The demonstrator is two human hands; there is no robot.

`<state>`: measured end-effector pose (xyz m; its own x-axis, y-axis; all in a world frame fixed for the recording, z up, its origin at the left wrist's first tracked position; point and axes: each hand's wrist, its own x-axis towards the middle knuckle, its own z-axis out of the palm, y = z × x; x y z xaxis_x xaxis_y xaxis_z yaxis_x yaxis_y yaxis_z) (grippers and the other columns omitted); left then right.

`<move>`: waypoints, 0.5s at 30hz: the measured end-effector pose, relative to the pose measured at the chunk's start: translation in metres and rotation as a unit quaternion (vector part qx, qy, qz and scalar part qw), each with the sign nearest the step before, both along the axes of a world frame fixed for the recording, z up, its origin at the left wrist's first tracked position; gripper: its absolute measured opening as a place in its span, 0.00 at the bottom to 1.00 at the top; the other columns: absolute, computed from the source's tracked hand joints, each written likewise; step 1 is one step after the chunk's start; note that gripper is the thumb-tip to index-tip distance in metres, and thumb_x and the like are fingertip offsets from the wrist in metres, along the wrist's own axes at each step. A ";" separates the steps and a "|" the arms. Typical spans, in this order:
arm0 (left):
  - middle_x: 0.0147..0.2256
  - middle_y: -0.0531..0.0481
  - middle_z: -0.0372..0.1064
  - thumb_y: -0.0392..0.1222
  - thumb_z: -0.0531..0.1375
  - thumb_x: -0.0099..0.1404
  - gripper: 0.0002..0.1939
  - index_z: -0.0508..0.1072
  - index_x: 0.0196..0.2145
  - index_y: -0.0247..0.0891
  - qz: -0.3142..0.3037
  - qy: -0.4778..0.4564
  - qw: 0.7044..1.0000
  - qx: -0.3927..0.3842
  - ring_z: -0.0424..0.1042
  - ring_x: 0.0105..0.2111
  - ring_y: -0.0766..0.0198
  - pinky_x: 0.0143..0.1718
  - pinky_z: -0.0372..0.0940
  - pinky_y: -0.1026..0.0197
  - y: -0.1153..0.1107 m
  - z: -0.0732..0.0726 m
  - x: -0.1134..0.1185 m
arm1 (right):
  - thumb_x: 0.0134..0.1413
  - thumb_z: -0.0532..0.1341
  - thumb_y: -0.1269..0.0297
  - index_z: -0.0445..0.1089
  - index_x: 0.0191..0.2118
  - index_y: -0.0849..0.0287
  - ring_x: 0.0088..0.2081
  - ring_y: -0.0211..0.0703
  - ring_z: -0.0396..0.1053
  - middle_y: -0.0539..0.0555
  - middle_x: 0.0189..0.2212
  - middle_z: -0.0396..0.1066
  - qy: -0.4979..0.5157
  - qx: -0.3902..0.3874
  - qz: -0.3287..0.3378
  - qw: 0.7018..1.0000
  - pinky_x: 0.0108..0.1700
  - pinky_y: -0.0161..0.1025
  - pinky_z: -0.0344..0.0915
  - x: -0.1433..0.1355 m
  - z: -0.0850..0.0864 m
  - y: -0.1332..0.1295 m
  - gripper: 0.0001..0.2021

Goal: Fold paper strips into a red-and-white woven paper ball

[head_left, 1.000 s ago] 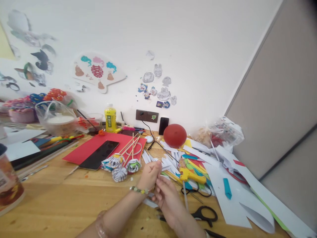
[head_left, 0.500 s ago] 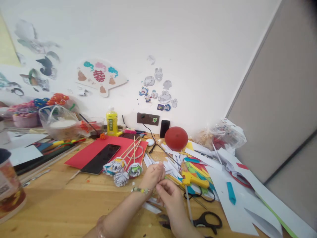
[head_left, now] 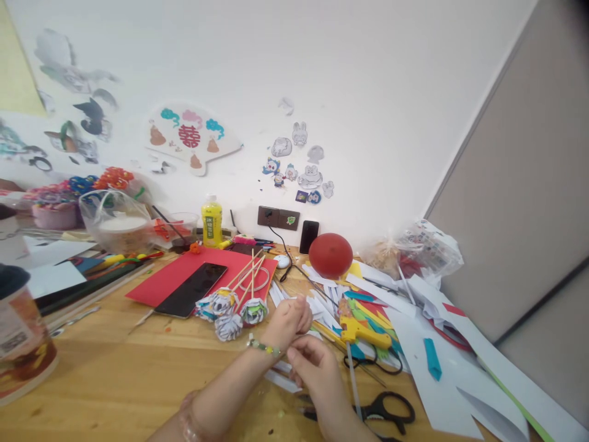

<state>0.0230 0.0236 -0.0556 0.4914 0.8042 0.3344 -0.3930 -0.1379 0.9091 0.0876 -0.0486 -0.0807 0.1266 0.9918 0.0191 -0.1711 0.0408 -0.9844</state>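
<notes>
My left hand (head_left: 289,320) is curled closed above the table, with a beaded bracelet (head_left: 264,348) round its wrist. Just below it, my right hand (head_left: 313,365) has bent fingers pressed together beside the left wrist; what they pinch, if anything, is too small to make out. Paper flowers (head_left: 229,326) on wooden sticks lie to the left, partly on a red sheet (head_left: 151,287) and near a black phone (head_left: 196,290). A yellow glue gun (head_left: 365,333) rests to the right of my hands. Black-handled scissors (head_left: 391,412) lie beside my right forearm.
A red balloon (head_left: 330,255) and a yellow bottle (head_left: 212,222) stand toward the wall. White paper sheets (head_left: 432,350) and a teal strip (head_left: 432,359) cover the right side. A printed cup (head_left: 23,337) is at the left edge.
My left hand has turned a little at the wrist, and my right hand sits slightly lower against it. The whole view has shifted slightly.
</notes>
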 end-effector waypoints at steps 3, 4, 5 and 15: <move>0.08 0.62 0.44 0.69 0.51 0.53 0.32 0.51 0.08 0.42 -0.012 0.006 1.000 0.001 0.45 0.11 0.74 0.16 0.41 0.63 -0.002 0.002 -0.001 | 0.31 0.68 0.49 0.66 0.20 0.61 0.13 0.30 0.53 0.44 0.11 0.59 -0.009 0.006 0.008 1.000 0.16 0.29 0.49 0.001 -0.002 -0.001 0.19; 0.08 0.62 0.44 0.69 0.51 0.52 0.32 0.51 0.08 0.43 -0.013 0.007 1.000 0.000 0.45 0.11 0.74 0.16 0.41 0.63 -0.003 0.003 -0.001 | 0.30 0.68 0.49 0.66 0.19 0.61 0.14 0.30 0.53 0.44 0.11 0.59 -0.007 0.009 0.010 1.000 0.16 0.29 0.50 0.002 -0.002 -0.001 0.19; 0.08 0.62 0.44 0.69 0.51 0.52 0.32 0.50 0.08 0.43 -0.014 0.008 1.000 0.000 0.45 0.11 0.74 0.16 0.42 0.63 -0.003 0.004 -0.002 | 0.30 0.69 0.49 0.66 0.19 0.61 0.14 0.30 0.53 0.44 0.11 0.59 -0.004 0.012 0.012 1.000 0.17 0.29 0.50 0.003 -0.002 -0.001 0.19; 0.09 0.61 0.44 0.69 0.47 0.55 0.32 0.51 0.08 0.42 0.021 0.009 1.000 -0.013 0.46 0.12 0.73 0.16 0.41 0.63 -0.006 0.005 0.001 | 0.30 0.69 0.50 0.70 0.23 0.63 0.17 0.32 0.59 0.47 0.15 0.64 0.038 -0.013 0.013 0.999 0.22 0.31 0.55 0.006 0.000 -0.003 0.19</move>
